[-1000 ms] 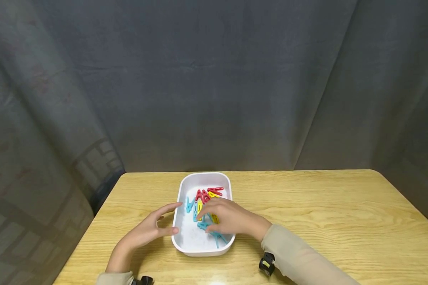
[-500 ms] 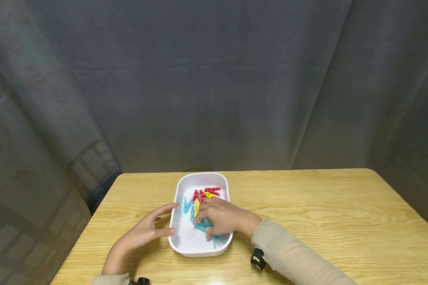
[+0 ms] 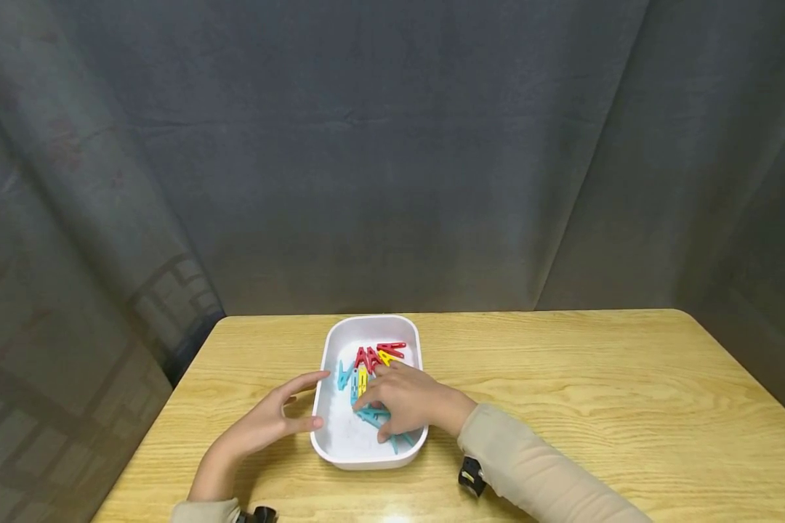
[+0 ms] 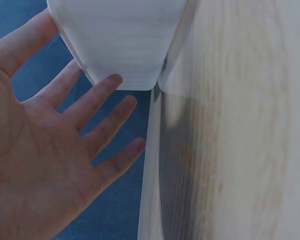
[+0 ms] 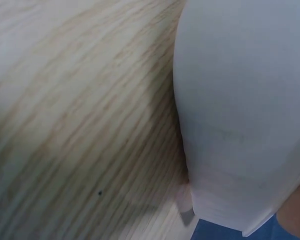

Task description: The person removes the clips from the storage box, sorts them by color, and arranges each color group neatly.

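A white plastic tray (image 3: pixel 360 464) holds several clothespins in red, yellow and light blue. My left hand (image 3: pixel 268 420) is beside its left side, thumb and index fingertip at the rim, and the other fingers spread along the outer wall in the left wrist view. Inside the tray, my right hand (image 3: pixel 411 396) arches over light-blue clothespins (image 3: pixel 370 418) in the near right part, thumb and index finger apart on either side of them. The palm hides part of the pile. In the right wrist view, the tray's outer wall (image 5: pixel 240 110) blocks the fingers.
Red clothespins (image 3: pixel 390 349) lie toward the tray's far end, with a yellow clothespin (image 3: pixel 363 380) and a light-blue clothespin (image 3: pixel 344 375) nearer the middle and left. The tray stands on a wooden table (image 3: pixel 562 385). A dark grey curtain (image 3: pixel 392 160) hangs behind the table.
My right thumb and index finger have spread farther apart over the light-blue clothespins, which have turned slightly. The left hand stays at the tray's rim.
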The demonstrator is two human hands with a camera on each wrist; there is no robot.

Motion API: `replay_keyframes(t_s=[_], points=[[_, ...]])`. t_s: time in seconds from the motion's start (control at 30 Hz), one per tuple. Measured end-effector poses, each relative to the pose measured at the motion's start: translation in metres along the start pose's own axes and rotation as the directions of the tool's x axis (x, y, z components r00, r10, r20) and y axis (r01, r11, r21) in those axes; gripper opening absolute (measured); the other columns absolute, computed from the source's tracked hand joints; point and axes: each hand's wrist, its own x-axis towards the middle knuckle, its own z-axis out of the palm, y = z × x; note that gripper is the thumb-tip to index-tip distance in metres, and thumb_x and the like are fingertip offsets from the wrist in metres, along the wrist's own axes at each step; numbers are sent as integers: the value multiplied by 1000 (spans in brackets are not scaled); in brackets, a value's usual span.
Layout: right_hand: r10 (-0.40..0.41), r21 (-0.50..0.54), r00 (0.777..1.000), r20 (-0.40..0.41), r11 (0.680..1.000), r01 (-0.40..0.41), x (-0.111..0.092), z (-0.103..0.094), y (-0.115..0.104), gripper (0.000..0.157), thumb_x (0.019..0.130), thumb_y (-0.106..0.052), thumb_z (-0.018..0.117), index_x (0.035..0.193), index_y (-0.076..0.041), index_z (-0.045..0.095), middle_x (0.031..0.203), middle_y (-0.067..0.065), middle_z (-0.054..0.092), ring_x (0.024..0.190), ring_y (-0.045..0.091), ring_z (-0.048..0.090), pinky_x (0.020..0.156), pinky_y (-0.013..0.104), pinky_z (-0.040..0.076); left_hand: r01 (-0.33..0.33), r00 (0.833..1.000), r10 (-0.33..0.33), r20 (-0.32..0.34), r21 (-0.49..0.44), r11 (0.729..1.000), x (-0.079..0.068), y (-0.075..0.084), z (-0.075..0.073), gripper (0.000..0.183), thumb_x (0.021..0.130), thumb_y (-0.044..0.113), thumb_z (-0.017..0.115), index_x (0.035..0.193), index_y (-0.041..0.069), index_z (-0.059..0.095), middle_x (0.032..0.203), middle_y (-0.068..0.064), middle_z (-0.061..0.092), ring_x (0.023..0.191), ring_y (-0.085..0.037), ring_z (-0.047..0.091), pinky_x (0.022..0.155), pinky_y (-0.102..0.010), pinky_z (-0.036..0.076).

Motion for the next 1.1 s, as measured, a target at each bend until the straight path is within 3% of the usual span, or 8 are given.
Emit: replay_keyframes(t_s=[0.13, 0.37, 0.87, 1.1], points=[[1, -10, 1000, 11, 1000, -1, 1, 0, 0, 58, 71, -45, 87, 125, -35, 69, 80, -21, 53, 85, 1, 44, 86, 25, 38, 0, 1000, 0, 2, 3, 1000, 1, 0, -1, 65, 89, 21, 75, 146, 11, 47, 149, -13, 46, 138, -44, 34, 106, -69, 27], [4, 1, 1000, 28, 1000, -4, 1, 0, -1, 60, 73, -47, 85, 128, -37, 66, 82, -22, 54, 88, 2, 44, 101, 37, 38, 23, 1000, -23, -10, -1, 1000, 0, 2, -1, 65, 88, 22, 76, 146, 13, 48, 149, -12, 45, 138, -43, 34, 107, -67, 28], [1, 10, 1000, -18, 1000, -1, 1, 2, -2, 58, 69, -47, 87, 122, -33, 68, 77, -22, 51, 81, 0, 44, 83, 25, 36, 32, 999, -32, 3, -10, 999, -2, 2, 0, 64, 89, 22, 75, 146, 12, 47, 149, -14, 45, 138, -45, 33, 106, -69, 26], [23, 64, 998, -59, 998, -19, 3, 2, 0, 59, 70, -48, 85, 124, -33, 66, 80, -22, 53, 84, 0, 47, 96, 32, 39, -9, 1000, 9, 4, -10, 1000, -2, 0, -2, 64, 89, 19, 75, 146, 10, 47, 149, -17, 44, 137, -48, 33, 103, -73, 26]])
